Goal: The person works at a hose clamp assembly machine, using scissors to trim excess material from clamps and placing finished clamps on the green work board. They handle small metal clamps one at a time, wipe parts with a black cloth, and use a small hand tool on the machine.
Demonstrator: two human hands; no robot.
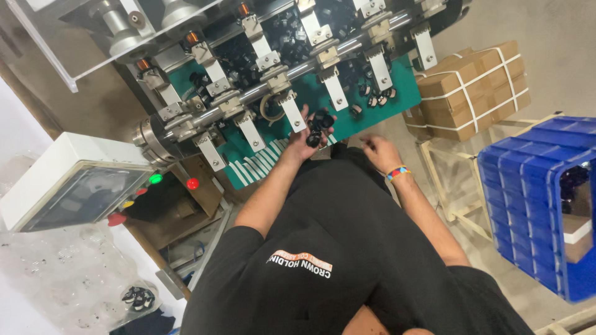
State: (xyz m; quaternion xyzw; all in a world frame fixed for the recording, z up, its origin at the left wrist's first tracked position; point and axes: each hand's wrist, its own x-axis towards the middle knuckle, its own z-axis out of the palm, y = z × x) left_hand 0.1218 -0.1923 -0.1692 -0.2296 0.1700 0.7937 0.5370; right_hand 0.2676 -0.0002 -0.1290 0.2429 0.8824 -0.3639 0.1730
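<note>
Left hand (308,131), mid-frame, is gripping a bunch of small, shiny black plastic parts (320,123) over the green tabletop (366,115). Right hand (380,152) sits just right of it, fingers curled; can't tell if it's holding anything.

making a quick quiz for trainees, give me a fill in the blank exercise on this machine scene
1. The left hand holds several small ____ parts over the green table.
2. The right hand wears a multicoloured ____ at the wrist.
3. The strapped cardboard boxes stand next to a ____ plastic crate.

Missing words: black; wristband; blue
</note>
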